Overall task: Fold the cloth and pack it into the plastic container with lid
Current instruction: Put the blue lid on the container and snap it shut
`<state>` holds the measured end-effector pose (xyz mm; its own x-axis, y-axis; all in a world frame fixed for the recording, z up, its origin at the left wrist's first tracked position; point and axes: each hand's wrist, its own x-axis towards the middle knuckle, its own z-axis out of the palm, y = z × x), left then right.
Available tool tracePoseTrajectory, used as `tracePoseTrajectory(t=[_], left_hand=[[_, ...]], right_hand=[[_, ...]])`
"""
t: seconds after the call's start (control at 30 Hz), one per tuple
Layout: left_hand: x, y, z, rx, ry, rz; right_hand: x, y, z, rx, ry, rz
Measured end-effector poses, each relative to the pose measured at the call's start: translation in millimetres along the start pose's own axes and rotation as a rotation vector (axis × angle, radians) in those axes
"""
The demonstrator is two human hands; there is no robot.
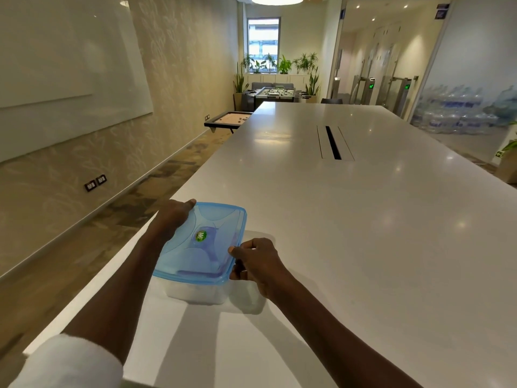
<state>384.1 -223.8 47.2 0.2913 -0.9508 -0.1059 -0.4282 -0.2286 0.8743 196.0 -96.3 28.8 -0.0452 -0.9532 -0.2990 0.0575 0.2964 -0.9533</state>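
Note:
A clear plastic container [195, 292] with a translucent blue lid [204, 242] stands near the left edge of the long white table [349, 219]. The lid sits on top and carries a round green sticker. Through the lid I make out a darker blue shape inside, perhaps the cloth; I cannot tell for sure. My left hand [176, 217] grips the lid's far left corner, thumb on top. My right hand [256, 261] pinches the lid's right edge near the front corner, fingers curled under the rim.
The table's left edge runs close beside the container, with carpeted floor below. A cable slot [333, 142] lies in the table's middle, farther off. A low game board [228, 119] and a foosball table [275, 93] stand beyond the far end.

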Motion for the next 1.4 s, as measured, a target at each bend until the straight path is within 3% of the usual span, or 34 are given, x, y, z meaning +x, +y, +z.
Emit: tracePoseTrajectory(t=[0.17,0.5,0.67,0.9,1.2,1.4], left_hand=[[6,8,1,-0.093,-0.083,-0.131],[25,-8,6,-0.173,-0.032,-0.125],[36,-15,9,-0.017,0.062,-0.069],[18,-6,10,0.278,0.076,0.093],[16,-5,11,0.211,0.100,0.091],[20,-8,13,0.237,0.097,0.115]], right_hand=[[2,2,0,0.014,-0.011,0.008],[9,2,-2,0.036,-0.009,0.058],[24,-2,-2,0.027,0.056,0.007],[61,-14,0,0.004,0.204,-0.111],[88,-29,5,0.085,0.266,-0.028],[98,-35,0,0.113,0.217,0.085]])
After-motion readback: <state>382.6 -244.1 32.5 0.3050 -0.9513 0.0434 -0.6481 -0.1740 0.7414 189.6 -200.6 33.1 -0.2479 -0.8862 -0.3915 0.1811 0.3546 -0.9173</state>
